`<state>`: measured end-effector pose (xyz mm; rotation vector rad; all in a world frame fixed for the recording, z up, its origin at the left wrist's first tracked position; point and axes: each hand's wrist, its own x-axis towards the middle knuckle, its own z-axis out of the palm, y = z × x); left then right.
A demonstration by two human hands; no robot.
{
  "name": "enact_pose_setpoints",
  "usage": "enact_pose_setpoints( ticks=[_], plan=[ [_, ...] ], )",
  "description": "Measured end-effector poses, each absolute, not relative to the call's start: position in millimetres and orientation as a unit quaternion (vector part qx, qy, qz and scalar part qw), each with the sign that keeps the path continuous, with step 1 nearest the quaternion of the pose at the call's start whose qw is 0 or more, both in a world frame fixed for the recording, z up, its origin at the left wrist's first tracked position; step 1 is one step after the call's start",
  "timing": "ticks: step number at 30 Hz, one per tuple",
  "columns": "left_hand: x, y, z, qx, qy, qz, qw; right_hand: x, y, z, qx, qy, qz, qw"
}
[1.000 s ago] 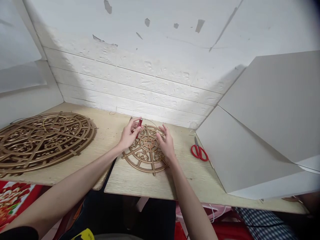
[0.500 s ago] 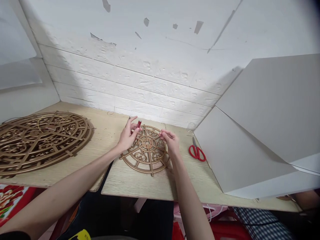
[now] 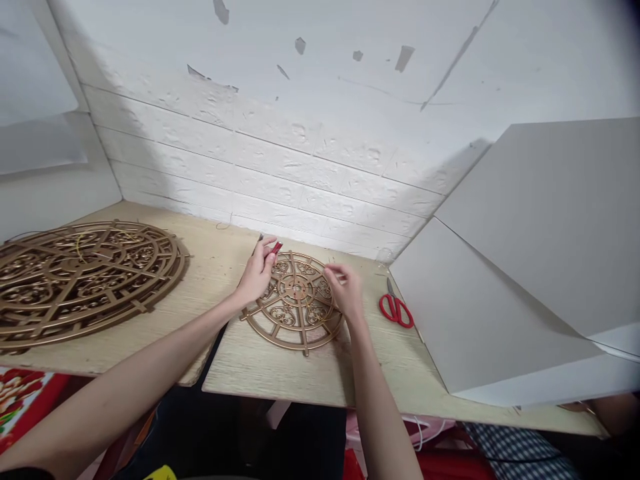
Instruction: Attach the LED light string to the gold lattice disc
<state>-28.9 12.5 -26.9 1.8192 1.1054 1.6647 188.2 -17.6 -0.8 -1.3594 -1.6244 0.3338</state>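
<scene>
A round gold openwork panel [image 3: 303, 325] with scrolled inserts lies flat on the table in front of me. Over its upper left edge, my left hand [image 3: 256, 275] is closed around a small red object with a metal end [image 3: 277, 247], perhaps a lighter. At the panel's right rim, my right hand [image 3: 345, 290] has thumb and fingertips pinched together. Whatever is in that pinch is too small to make out. Red-handled scissors [image 3: 396, 311] lie on the table to the right of my right hand.
On the left rests a stack of larger gold openwork panels [image 3: 145, 305]. White boards [image 3: 500, 293] stand along the right side. A white brick-pattern wall [image 3: 280, 167] closes off the back of the pale wooden table [image 3: 250, 380]. Checkered cloth [image 3: 510, 450] shows below at right.
My right hand has shifted slightly right and turned, its fingers curling in more. The red object in my left hand has tilted to the right. The camera view has shifted slightly.
</scene>
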Motion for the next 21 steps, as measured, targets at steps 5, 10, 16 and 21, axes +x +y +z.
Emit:
enact_pose_setpoints(
  ticks=[5,10,16,21],
  plan=[
    [-29,11,-25,0.666,0.42,0.577,0.217,172,-20,-7,-0.466,-0.75,0.328,0.336],
    [-28,10,-25,0.673,0.404,0.555,0.276,167,-19,-11,-0.412,-0.698,0.427,0.402],
    [-23,3,-22,0.667,0.325,0.504,0.442,160,-22,-9,-0.405,-0.588,0.515,0.475],
    [-19,-5,-16,0.67,0.34,0.468,0.465,158,-19,-12,-0.394,-0.56,0.504,0.527]
  ],
)
